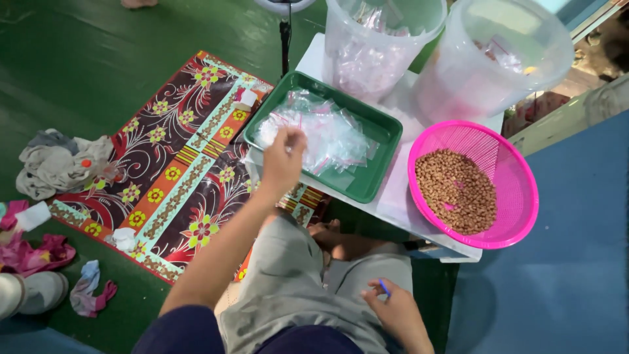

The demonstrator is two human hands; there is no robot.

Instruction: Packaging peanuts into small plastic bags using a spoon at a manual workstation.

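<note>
A low white table (pixel 393 196) is standing on the green floor (pixel 98 52), carrying a green tray (pixel 377 128), a pink basket (pixel 517 196) and two clear plastic buckets (pixel 367 59). A flower-patterned mat (pixel 177 170) is lying on the floor, partly under the table, with crumpled cloths (pixel 59 164) lying just beside its left edge.

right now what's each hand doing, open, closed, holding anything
Left hand: fingers pinched on a clear plastic bag in the green tray.
Right hand: closed on a small blue object, resting at the lap.
</note>
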